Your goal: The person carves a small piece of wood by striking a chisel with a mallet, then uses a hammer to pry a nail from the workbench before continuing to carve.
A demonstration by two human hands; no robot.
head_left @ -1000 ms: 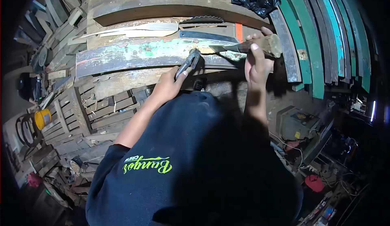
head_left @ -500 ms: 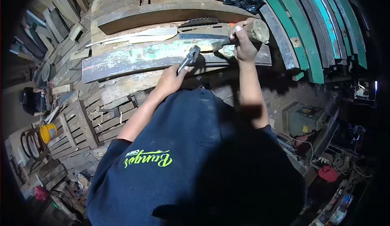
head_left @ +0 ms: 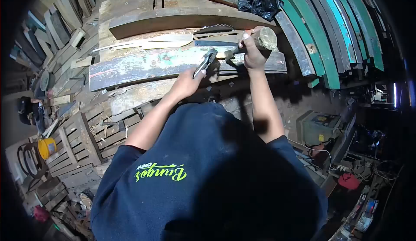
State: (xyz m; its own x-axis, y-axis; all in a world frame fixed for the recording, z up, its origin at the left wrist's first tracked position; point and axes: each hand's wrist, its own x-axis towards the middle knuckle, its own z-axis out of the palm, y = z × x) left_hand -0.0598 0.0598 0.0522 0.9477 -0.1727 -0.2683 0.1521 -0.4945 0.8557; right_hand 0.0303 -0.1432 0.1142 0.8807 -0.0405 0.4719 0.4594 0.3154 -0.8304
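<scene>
My left hand (head_left: 187,83) is closed around a slim metal hand tool (head_left: 205,62) with a blunt grey head, angled up over the worn plank. My right hand (head_left: 255,58) grips a tool with a thick, round wooden end (head_left: 265,39) and a dark metal part pointing left. That metal part is near the head of the left tool, over the plank. The plank (head_left: 130,70) lies crosswise, its top covered in flaking white and green paint. Behind it lie a dark flat strip (head_left: 212,43) and a pale wood strip (head_left: 167,41).
A thick brown beam (head_left: 173,23) lies farther back, with a toothed saw edge (head_left: 219,26) beside it. A black plastic bag (head_left: 260,2) sits at the back. Green and grey boards (head_left: 323,41) are at right. Another person (head_left: 32,111) and a yellow bucket (head_left: 47,148) appear at far left.
The two tools have come closer together over the plank; my right hand has shifted left and slightly down. The whole view has shifted a little.
</scene>
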